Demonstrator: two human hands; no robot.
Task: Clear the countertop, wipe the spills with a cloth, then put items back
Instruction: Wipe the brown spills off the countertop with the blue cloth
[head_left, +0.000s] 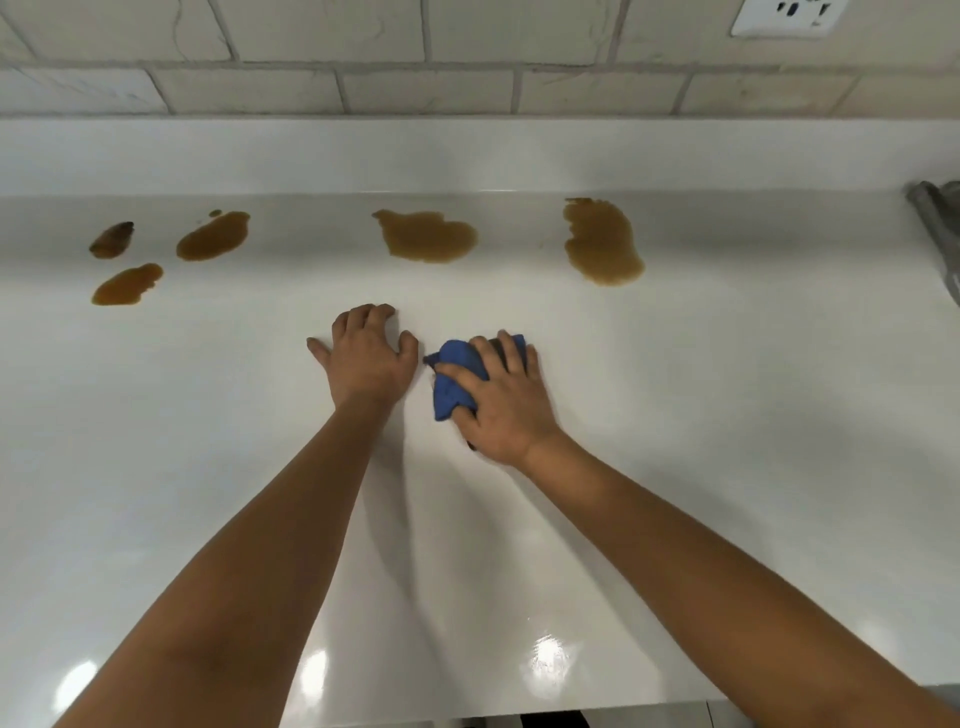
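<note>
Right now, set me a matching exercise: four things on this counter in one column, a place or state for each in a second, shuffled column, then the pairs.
Things
1. crumpled blue cloth
2. left hand
3. tall brown spill
4. white wall socket

Places or states
A. on the tiled wall, top right
B. flat on the bare white countertop, holding nothing
C. farthest right of the puddles, unwiped
D. pressed under the right hand

Pairs: 1-D, 2-B, 3-C, 4-A
</note>
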